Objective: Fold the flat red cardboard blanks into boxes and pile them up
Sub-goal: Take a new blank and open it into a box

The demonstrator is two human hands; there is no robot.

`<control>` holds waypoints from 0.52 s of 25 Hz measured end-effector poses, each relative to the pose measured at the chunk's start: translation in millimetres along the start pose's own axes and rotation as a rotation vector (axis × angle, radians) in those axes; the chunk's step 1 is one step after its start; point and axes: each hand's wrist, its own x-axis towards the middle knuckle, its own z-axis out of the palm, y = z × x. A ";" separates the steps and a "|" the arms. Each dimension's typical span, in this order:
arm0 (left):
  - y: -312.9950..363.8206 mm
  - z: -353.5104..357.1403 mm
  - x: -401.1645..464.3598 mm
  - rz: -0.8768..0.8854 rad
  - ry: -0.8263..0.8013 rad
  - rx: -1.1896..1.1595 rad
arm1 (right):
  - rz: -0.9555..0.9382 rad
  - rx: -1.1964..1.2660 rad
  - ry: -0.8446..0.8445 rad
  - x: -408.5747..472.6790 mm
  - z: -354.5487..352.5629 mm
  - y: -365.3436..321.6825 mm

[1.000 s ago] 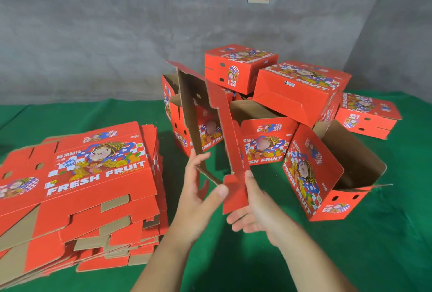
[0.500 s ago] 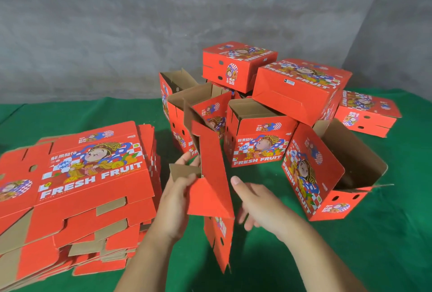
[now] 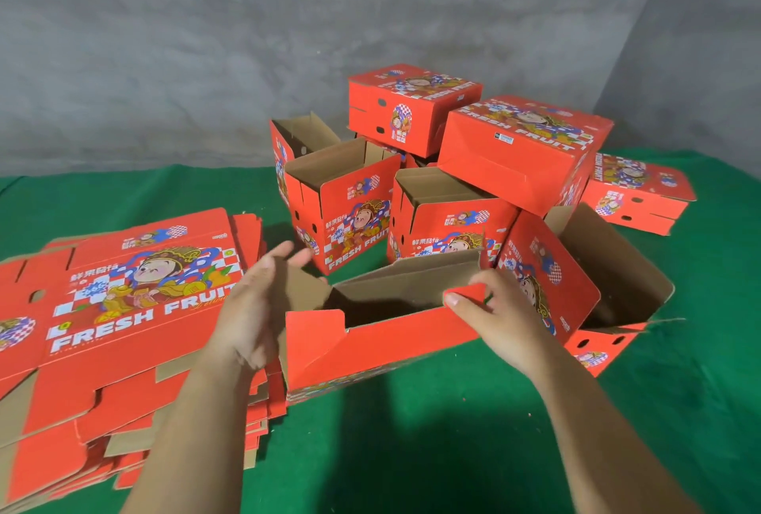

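Two hands work on one half-formed box (image 3: 383, 332), which stands on the green cloth (image 3: 453, 452) directly in front of the person, with its open side up. The right hand (image 3: 500, 318) is at the right end of this box; its thumb and fingers pinch a small red flap (image 3: 467, 294) at the rim. The left hand (image 3: 255, 307) is at the left end of the box, with the fingers nearly straight and spread; it grips nothing, and I cannot tell if the palm touches the brown end flap (image 3: 306, 291).

The cardboard looks light and rather stiff, and it should bend easily only along the scored lines, so I think it is better to hold it near the creases and corners, not in the middle of a panel, which could buckle.

To the left of the box lies the stack of flat blanks (image 3: 136, 307), just beside it. Behind the box is the pile of folded boxes (image 3: 453, 167), some open and some closed, one leaning to the right. Farthest is the grey wall (image 3: 206, 60).
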 end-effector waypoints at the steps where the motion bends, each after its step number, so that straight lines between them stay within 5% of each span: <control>1: -1.0 -2.6 2.2 0.008 0.080 -0.071 | -0.011 0.007 0.008 -1.8 -4.4 1.9; 7: 14.1 -7.9 15.3 0.162 0.445 -0.344 | -0.044 0.279 -0.068 -14.0 -13.2 14.7; 10: 7.4 2.7 9.3 0.220 0.476 -0.205 | -0.055 0.174 -0.053 -9.5 -12.4 8.2; 13: 3.6 8.8 -1.7 0.373 0.286 0.211 | 0.110 0.011 -0.130 -11.7 -7.8 10.2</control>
